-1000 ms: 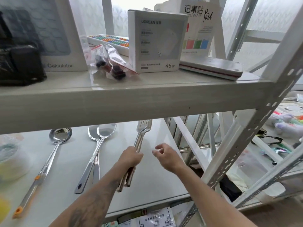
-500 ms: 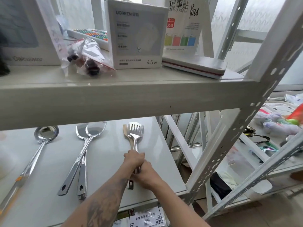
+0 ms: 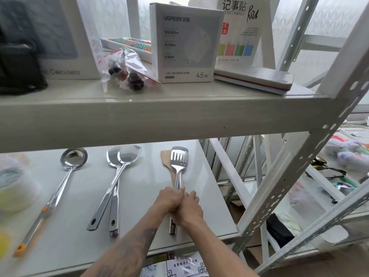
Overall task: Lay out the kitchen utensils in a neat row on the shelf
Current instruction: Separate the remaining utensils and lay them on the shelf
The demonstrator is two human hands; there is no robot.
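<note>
On the lower white shelf [image 3: 83, 242] lie a steel ladle [image 3: 69, 164] with an orange-tipped handle at the left and two overlapping steel spatulas [image 3: 117, 176] in the middle. At the right, a slotted steel turner [image 3: 179, 162] rests over a wooden spatula [image 3: 166, 158]. My left hand [image 3: 168, 198] and my right hand [image 3: 187, 208] are clasped together around the handles of this right pair. The handle ends stick out below my hands.
A roll of tape [image 3: 14, 186] sits at the shelf's far left. The upper shelf beam [image 3: 159, 118] overhangs the utensil heads and carries boxes and a plastic bag. A perforated white upright [image 3: 295, 170] stands to the right, with cluttered shelves beyond.
A second ago my right hand was free beside the left; it has closed onto the handles. The right pair has straightened to point away from me.
</note>
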